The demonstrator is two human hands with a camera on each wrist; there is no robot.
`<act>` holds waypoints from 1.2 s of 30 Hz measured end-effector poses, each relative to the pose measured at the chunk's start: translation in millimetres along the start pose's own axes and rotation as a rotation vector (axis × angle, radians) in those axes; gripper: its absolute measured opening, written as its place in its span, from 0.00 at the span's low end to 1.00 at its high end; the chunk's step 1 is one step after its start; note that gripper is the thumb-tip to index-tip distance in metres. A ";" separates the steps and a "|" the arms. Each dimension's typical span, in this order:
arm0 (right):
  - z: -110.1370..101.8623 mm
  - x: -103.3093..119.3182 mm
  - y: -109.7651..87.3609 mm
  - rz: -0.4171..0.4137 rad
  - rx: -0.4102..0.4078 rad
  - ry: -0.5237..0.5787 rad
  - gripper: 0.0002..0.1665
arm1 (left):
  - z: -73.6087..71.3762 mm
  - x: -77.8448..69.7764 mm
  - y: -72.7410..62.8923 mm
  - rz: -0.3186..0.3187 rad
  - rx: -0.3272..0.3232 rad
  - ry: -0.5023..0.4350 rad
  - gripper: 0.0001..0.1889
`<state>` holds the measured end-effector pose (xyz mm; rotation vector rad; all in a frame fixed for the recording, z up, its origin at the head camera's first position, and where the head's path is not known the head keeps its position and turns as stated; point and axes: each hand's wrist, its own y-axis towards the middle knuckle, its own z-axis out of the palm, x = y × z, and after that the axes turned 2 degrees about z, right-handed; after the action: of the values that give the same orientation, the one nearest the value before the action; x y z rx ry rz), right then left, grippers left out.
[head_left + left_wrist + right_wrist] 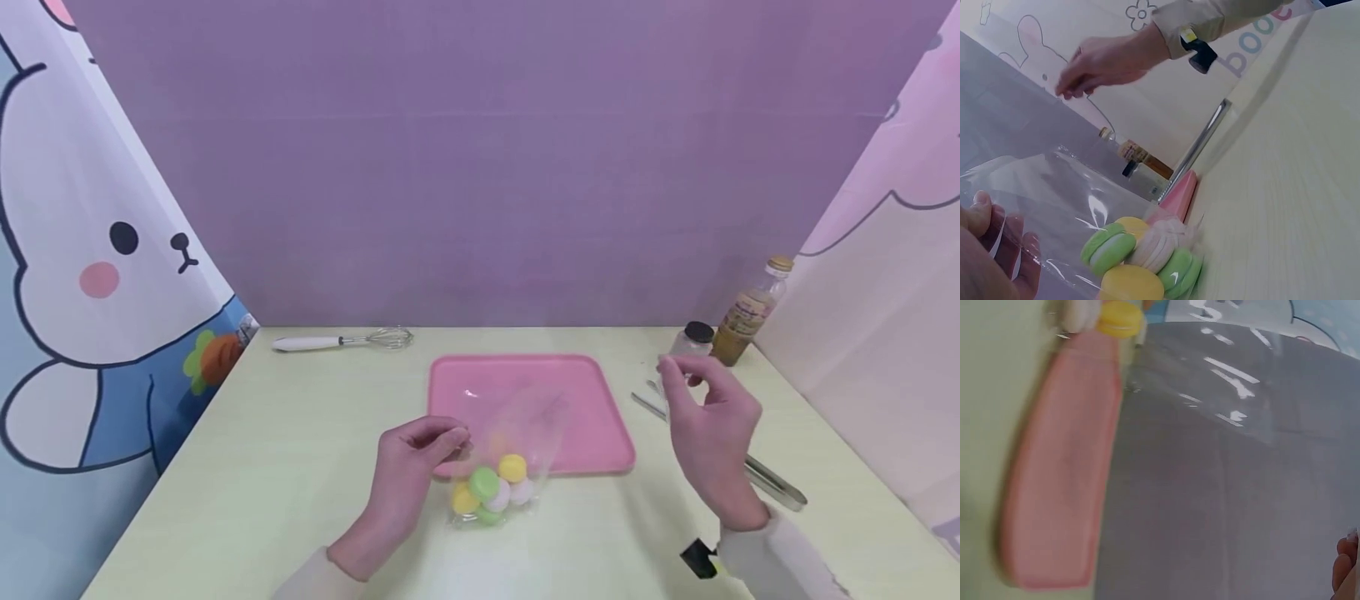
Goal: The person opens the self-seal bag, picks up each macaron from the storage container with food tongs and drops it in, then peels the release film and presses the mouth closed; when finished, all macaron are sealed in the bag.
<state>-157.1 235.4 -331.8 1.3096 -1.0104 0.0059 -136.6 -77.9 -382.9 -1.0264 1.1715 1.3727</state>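
Note:
A clear plastic bag [543, 417] with several macarons [484, 483] in yellow, green and pale pink hangs just over the near edge of the pink tray [600, 454]. My left hand [416, 462] pinches the bag at its left side between thumb and fingers. Apart from it, raised at the right, is my right hand [712, 425]; its thumb and forefinger meet in a pinch. A small pale scrap [1352, 535] shows at those fingertips in the right wrist view; its kind is unclear.
A whisk [345, 340] lies at the back left. Behind my right hand stand a black-lidded jar [696, 335] and a corked-looking bottle [746, 317]. Metal tongs [776, 483] lie under the right forearm. Purple cloth [480, 167] walls the table's back.

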 end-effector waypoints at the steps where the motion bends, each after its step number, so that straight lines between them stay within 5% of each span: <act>1: 0.2 -5.2 -3.7 0.013 0.010 -0.038 0.03 | 0.3 0.1 0.0 0.001 0.000 -0.001 0.09; 16: -6.6 -68.8 -44.6 0.182 0.198 -0.414 0.03 | 2.8 -4.6 -2.0 0.013 0.006 -0.001 0.10; 22: -11.7 -79.1 -47.8 0.241 0.295 -0.455 0.05 | 2.4 -5.0 -3.0 0.011 -0.001 0.015 0.09; 31: -18.1 -92.6 -47.5 0.167 0.476 -0.509 0.03 | 1.9 -3.7 -2.7 0.017 0.000 0.019 0.09; 36: -23.2 -98.1 -46.6 0.212 0.600 -0.517 0.04 | 1.3 -2.6 -2.8 0.021 -0.002 0.021 0.08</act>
<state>-177.0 289.9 -426.5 1.7882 -1.6719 0.1484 -133.5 -77.0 -380.5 -1.0351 1.1992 1.3829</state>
